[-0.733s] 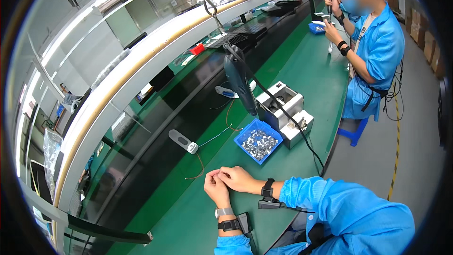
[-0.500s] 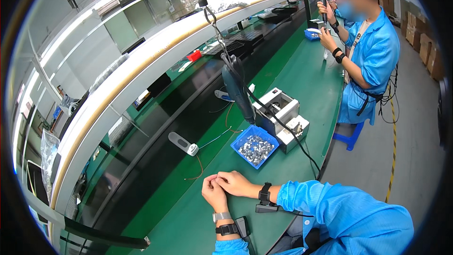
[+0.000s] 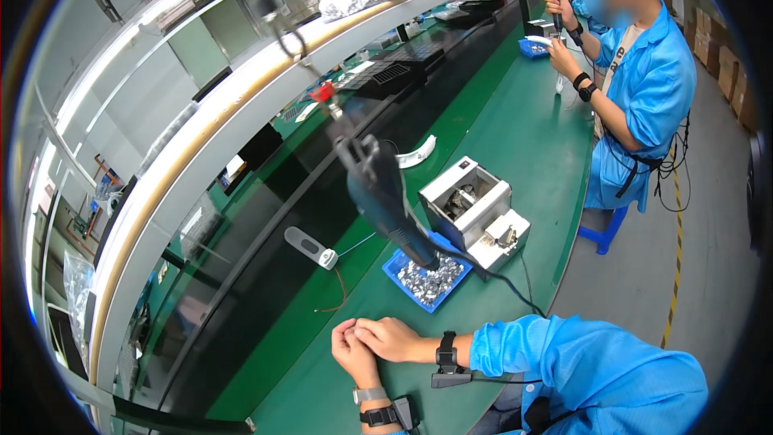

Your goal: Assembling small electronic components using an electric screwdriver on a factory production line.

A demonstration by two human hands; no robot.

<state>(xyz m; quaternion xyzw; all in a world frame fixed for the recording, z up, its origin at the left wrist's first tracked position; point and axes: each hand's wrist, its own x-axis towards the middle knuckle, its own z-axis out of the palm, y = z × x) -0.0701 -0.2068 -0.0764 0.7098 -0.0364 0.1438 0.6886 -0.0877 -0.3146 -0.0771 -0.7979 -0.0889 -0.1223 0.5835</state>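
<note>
My left hand (image 3: 354,356) and my right hand (image 3: 394,341) meet over the green bench near its front edge. The fingers of both are curled and pressed together at the tips; whatever they may hold is hidden. Beyond them a blue tray (image 3: 436,304) holds a heap of small metal parts. A dark electric screwdriver (image 3: 385,201) hangs tilted on a hook and cable, its lower end in front of the tray. Left of the tray lies a white and grey handheld device (image 3: 312,248) with thin wires coming out of its end.
A metal box-shaped machine (image 3: 471,205) stands right of the tray. A curved white piece (image 3: 416,152) lies behind the screwdriver. A long shelf (image 3: 241,109) runs along the left. A co-worker in blue (image 3: 644,89) sits farther along the bench (image 3: 531,145), holding a tool and a white part.
The hanging screwdriver has swung left and down, now overlapping the tray, and it uncovers the curved white piece. My hands, still together, have shifted slightly left and down in the picture.
</note>
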